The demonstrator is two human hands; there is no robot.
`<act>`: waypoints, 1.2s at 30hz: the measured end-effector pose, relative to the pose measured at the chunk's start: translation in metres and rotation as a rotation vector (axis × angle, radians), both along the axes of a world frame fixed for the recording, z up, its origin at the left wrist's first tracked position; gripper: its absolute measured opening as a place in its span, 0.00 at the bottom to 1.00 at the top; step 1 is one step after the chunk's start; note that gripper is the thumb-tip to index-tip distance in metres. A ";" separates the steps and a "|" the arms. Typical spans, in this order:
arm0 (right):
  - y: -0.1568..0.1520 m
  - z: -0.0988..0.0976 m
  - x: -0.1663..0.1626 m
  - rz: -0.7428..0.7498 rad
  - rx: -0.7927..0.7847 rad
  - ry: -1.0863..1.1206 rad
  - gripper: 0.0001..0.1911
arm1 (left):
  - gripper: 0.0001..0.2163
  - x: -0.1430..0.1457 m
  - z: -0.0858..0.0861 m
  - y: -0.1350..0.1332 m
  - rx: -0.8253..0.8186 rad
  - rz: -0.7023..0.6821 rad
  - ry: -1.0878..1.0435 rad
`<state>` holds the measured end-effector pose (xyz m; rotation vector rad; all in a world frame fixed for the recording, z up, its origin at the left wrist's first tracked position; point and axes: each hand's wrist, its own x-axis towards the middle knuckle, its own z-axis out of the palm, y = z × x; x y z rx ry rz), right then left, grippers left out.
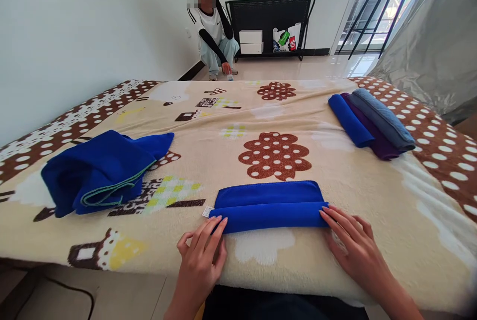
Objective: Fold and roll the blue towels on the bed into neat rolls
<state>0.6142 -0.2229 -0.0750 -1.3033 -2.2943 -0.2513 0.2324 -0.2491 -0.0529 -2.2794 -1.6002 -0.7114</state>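
A blue towel (268, 218) lies partly folded in front of me, its near part doubled over into a thick band and a flat strip showing behind it. A small white tag sticks out at its left end. My left hand (201, 250) has its fingertips on the left end of the band, with the thumb low in front. At the right end, my right hand (352, 240) pinches the corner, its thumb partly hidden under the fingers. A crumpled blue cloth (108, 171) with green edging lies to the left.
At the right lie a rolled blue towel (350, 120), a purple one (383, 148) and a grey-blue one (383, 119), side by side. A patterned blanket (208, 156) covers the bed. Beyond it a person (214, 27) squats near a black rack (272, 14). A stool (387, 7) stands back right.
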 end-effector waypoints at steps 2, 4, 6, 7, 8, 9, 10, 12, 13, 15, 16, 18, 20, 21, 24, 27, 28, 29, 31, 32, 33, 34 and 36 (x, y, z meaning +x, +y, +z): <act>0.002 -0.001 0.001 0.009 -0.031 -0.019 0.28 | 0.20 0.003 0.000 0.002 -0.026 0.025 -0.026; 0.008 -0.002 0.000 -0.009 -0.032 -0.018 0.26 | 0.19 0.006 0.000 0.007 -0.019 0.046 -0.052; 0.016 -0.003 -0.003 -0.023 -0.031 -0.002 0.24 | 0.19 0.008 -0.001 0.014 -0.008 0.057 -0.067; 0.020 -0.002 -0.005 -0.025 -0.035 0.011 0.23 | 0.18 0.009 -0.002 0.018 -0.006 0.058 -0.068; 0.025 -0.001 -0.007 -0.025 -0.042 0.025 0.22 | 0.18 0.009 -0.002 0.021 -0.009 0.056 -0.065; 0.029 0.000 -0.009 -0.024 -0.051 0.040 0.21 | 0.18 0.008 -0.003 0.025 -0.015 0.055 -0.061; 0.033 0.001 -0.011 -0.023 -0.059 0.050 0.20 | 0.18 0.007 -0.002 0.028 -0.022 0.055 -0.056; 0.040 0.005 -0.012 -0.023 -0.065 0.062 0.18 | 0.17 0.004 0.000 0.034 -0.037 0.045 -0.039; 0.042 0.008 -0.012 -0.023 -0.065 0.064 0.18 | 0.17 0.001 0.003 0.036 -0.043 0.030 -0.022; 0.043 0.015 -0.011 -0.016 -0.065 0.061 0.17 | 0.18 -0.006 0.011 0.037 -0.058 -0.019 0.019; 0.042 0.019 -0.009 -0.008 -0.071 0.059 0.17 | 0.19 -0.010 0.015 0.036 -0.073 -0.047 0.037; 0.038 0.026 -0.005 0.014 -0.113 0.055 0.17 | 0.20 -0.018 0.024 0.032 -0.122 -0.095 0.054; 0.034 0.031 -0.001 0.028 -0.188 0.050 0.17 | 0.22 -0.023 0.029 0.028 -0.192 -0.122 0.049; 0.034 0.033 0.000 0.027 -0.219 0.041 0.17 | 0.22 -0.023 0.031 0.028 -0.225 -0.123 0.043; 0.038 0.032 -0.007 -0.022 -0.214 -0.003 0.18 | 0.22 -0.013 0.031 0.036 -0.246 -0.026 0.034; 0.047 0.030 -0.036 -0.040 -0.157 -0.038 0.25 | 0.21 0.020 0.029 0.053 -0.204 0.084 0.052; 0.050 0.030 -0.049 -0.004 -0.153 -0.066 0.28 | 0.22 0.034 0.028 0.059 -0.211 0.043 0.064; 0.052 0.030 -0.062 0.041 -0.150 -0.102 0.31 | 0.23 0.049 0.027 0.063 -0.234 -0.034 0.075; 0.054 0.029 -0.084 0.121 -0.146 -0.172 0.33 | 0.25 0.075 0.024 0.070 -0.291 -0.201 0.089; 0.054 0.028 -0.090 0.143 -0.145 -0.195 0.32 | 0.26 0.083 0.023 0.071 -0.313 -0.251 0.091; 0.055 0.027 -0.092 0.148 -0.145 -0.204 0.32 | 0.26 0.087 0.021 0.071 -0.326 -0.268 0.091; 0.055 0.025 -0.090 0.147 -0.144 -0.211 0.33 | 0.27 0.087 0.018 0.070 -0.329 -0.259 0.089; 0.054 0.019 -0.076 0.146 -0.145 -0.224 0.35 | 0.27 0.073 0.013 0.066 -0.313 -0.211 0.089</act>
